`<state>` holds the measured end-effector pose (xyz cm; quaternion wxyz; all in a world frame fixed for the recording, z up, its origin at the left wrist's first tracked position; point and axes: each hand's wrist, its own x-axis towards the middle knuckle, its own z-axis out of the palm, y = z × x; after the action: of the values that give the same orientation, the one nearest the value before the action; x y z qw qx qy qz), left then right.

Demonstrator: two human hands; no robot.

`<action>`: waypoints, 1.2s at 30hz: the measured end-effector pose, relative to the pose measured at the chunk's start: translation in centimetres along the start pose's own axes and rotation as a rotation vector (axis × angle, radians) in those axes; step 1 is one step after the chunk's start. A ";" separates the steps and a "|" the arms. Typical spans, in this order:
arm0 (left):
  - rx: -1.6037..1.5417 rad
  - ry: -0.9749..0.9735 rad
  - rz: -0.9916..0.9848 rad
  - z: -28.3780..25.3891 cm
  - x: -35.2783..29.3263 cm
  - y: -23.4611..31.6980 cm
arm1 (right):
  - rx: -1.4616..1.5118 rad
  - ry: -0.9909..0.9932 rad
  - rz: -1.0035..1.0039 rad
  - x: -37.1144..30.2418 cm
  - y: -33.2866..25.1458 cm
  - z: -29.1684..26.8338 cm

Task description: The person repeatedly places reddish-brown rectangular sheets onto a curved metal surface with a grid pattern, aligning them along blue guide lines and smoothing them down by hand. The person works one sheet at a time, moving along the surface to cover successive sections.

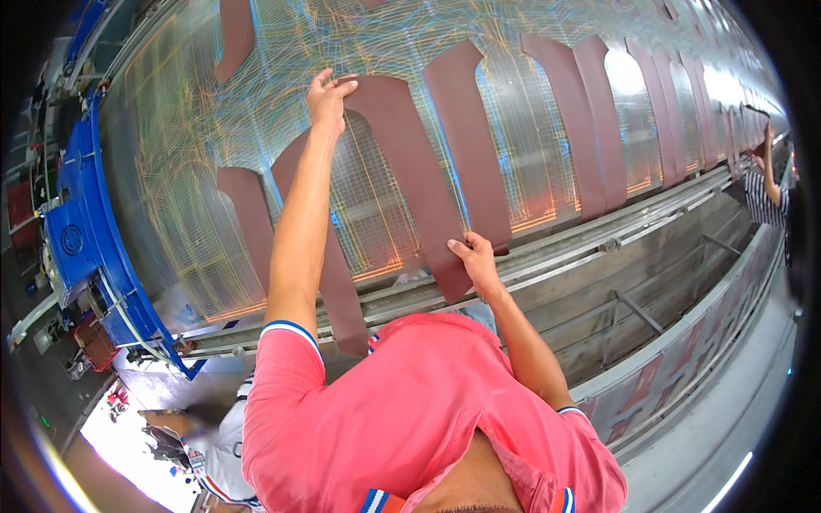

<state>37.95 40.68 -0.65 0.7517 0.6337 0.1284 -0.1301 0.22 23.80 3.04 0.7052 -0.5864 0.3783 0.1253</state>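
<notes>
Reaches far out ahead of the shirt (428, 385) with the left arm (296, 231) almost straight. Holds the left hand (327, 106) well beyond the shirt, with fingers (320, 82) loosely extended and slightly bent, and left thumb (347, 87) spread toward the right. Angles the right forearm (526, 338) forward and inward from the shirt's right side. Poses the right hand (480, 265) near the shirt's front, with right thumb (458, 249) pointing left, apart from the index finger (470, 238).

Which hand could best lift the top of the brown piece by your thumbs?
Probably the left hand: it's at the curved top of the brown piece. The right hand is farther down, near the lower end.
</notes>
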 end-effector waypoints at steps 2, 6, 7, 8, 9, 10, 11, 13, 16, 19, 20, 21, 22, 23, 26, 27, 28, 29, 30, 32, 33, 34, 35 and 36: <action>0.237 -0.089 0.060 0.4 1.5 0.1 | -0.116 0.033 0.034 0.6 0.8 -0.2; 1.115 -0.408 0.251 2.8 3.4 2.0 | -0.256 0.062 0.042 -0.4 0.4 -0.6; 1.225 -0.446 0.210 3.3 3.7 1.9 | -0.251 0.062 0.045 -0.5 1.1 -0.8; 1.330 -0.496 0.169 5.1 3.4 2.7 | -0.243 0.072 0.051 -0.6 2.2 -1.1; 1.437 -0.536 0.129 6.2 3.3 3.1 | -0.238 0.074 0.051 -0.6 2.8 -1.3; 1.439 -0.555 0.145 6.5 3.0 2.9 | -0.249 0.073 0.055 -0.7 3.3 -1.6; 1.442 -0.576 0.166 6.9 2.9 2.6 | -0.257 0.075 0.056 -0.8 3.5 -1.7; 1.412 -0.602 0.170 7.2 2.6 2.2 | -0.245 0.085 0.053 -1.1 3.8 -1.8; 1.301 -0.611 0.082 7.4 3.0 1.9 | -0.141 0.129 0.055 -1.2 3.5 -1.4; 1.207 -0.581 0.030 7.0 4.1 1.7 | 0.008 0.181 0.084 -1.2 3.2 -1.1; 1.210 -0.574 0.100 7.2 4.3 1.6 | 0.041 0.198 0.088 -0.9 3.2 -1.1; 1.211 -0.567 0.170 7.4 4.6 1.6 | 0.074 0.215 0.092 -0.7 3.1 -1.0; 1.227 -0.551 0.180 7.7 4.9 1.5 | 0.031 0.224 0.079 -0.5 2.9 -1.0; 1.242 -0.535 0.189 8.1 5.2 1.5 | -0.013 0.233 0.067 -0.4 2.4 -1.1; 1.276 -0.529 0.223 9.1 5.5 1.2 | -0.113 0.259 0.042 -0.1 2.4 -1.3; 1.285 -0.535 0.235 9.4 5.6 1.2 | -0.142 0.268 0.036 0.1 2.5 -1.4; 1.286 -0.520 0.205 9.8 5.6 1.1 | -0.168 0.269 0.030 0.1 2.8 -1.5; 1.288 -0.502 0.174 9.9 5.6 0.9 | -0.196 0.266 0.024 0.1 3.0 -1.5; 1.290 -0.484 0.142 9.9 5.6 0.8 | -0.223 0.263 0.018 0.1 3.2 -1.6; 1.294 -0.475 0.152 9.6 5.8 0.5 | -0.248 0.264 0.014 0.2 3.2 -1.6; 1.297 -0.471 0.157 9.5 6.0 0.2 | -0.261 0.264 0.013 0.2 3.2 -1.6; 1.278 -0.471 0.142 9.4 6.2 0.0 | -0.271 0.269 -0.001 0.2 3.1 -1.7; 1.260 -0.471 0.128 9.4 6.3 0.0 | -0.280 0.272 -0.015 0.2 2.8 -1.7; 1.243 -0.470 0.114 9.3 6.4 -0.1 | -0.289 0.276 -0.029 0.2 2.6 -1.7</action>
<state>44.13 31.29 -1.52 0.2604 0.9096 -0.1715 -0.2747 -1.94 22.93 0.96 0.5569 -0.6984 0.4411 0.0867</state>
